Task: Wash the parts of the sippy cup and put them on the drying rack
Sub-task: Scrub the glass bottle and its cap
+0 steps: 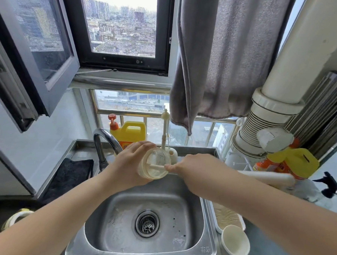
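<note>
My left hand (131,162) is gripping one clear cup body (155,163) above the sink (206,217) | my right hand (191,167) is pinching one white stick (157,166) inside the cup's mouth | two yellow jugs (133,130) are standing behind.

Yellow detergent jug (133,132) behind faucet (104,141)

1. Both bare forearms reach forward from the lower corners and converge above the middle of the view.
2. The left hand (131,162) has its back up, fingers curled round a clear cup (155,163).
3. The right hand (193,165) is knuckles-up, fingertips pinching a white stick (157,166) at the cup's mouth.
</note>
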